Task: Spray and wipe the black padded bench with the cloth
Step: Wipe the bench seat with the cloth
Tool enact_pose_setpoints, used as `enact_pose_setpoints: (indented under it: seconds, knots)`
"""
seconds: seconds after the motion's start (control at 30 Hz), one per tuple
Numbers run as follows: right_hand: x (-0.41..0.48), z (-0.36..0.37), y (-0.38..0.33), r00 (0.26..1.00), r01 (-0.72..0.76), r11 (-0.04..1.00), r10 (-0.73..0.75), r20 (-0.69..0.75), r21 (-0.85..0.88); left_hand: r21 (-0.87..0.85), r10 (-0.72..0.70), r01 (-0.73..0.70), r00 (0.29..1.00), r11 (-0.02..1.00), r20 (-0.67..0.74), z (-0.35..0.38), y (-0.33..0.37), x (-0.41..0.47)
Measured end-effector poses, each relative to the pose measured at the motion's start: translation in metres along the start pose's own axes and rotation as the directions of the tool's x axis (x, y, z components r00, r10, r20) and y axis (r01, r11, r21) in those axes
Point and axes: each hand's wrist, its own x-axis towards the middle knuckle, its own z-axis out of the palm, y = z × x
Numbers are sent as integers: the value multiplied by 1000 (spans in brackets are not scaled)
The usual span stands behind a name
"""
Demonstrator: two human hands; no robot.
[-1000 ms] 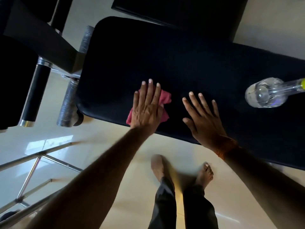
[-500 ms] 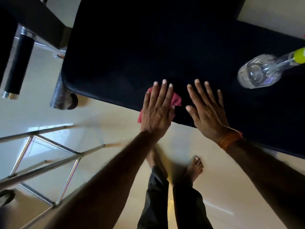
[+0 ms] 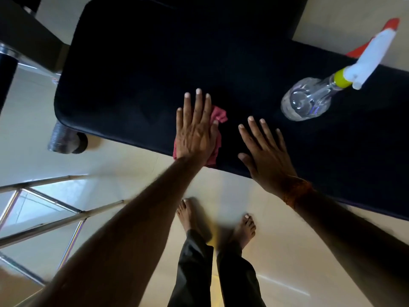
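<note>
Bench point(image 3: 155, 63) fills the top of my view, black pad, its near edge running across in front of me. I've got the left hand point(image 3: 195, 131) flat on the cloth point(image 3: 218, 114), fingers straight and held close together, palm pressing it into the pad right at the bench's near edge. The red cloth pokes out from under the hand on the side toward the bottle point(image 3: 307, 103), and a bit of it sits over the bench edge under the wrist.

Right hand point(image 3: 265, 151) is palm down on the bench just beside the cloth, fingers straight and fanned apart, thumb out. I see a strip of bare pad between it and the cloth, so they are apart. The heel of that hand sits at the near edge, with an orange thread band point(image 3: 296, 191) round the wrist.

Bottle is on the bench too, farther along past the right fingertips and not touching them. It has a clear body, a yellow collar and a white trigger head with a red tip. I can't tell from here whether it stands upright or lies tilted.

Below the bench edge I have pale floor point(image 3: 287, 251), two bare feet point(image 3: 245, 229) and dark trousers point(image 3: 192, 273). A grey roller point(image 3: 64, 141) sits under the bench's end corner, and metal bars point(image 3: 55, 224) lie well off from the bench beyond it.
</note>
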Motion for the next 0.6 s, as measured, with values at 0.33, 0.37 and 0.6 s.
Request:
enact_pose_setpoints:
  seconds: [0.33,0.37,0.6]
  knots:
    - [-8,-1,25,996,-60,997,62,-62,38,72,-19,21,1000,997,-25,1,28,47]
    - [-11,0,28,995,-72,996,75,-73,44,64,44,-44,999,997,-13,3,34,42]
    - [-24,4,31,984,-145,988,148,-97,45,125,324,-328,945,936,51,10,41,59]
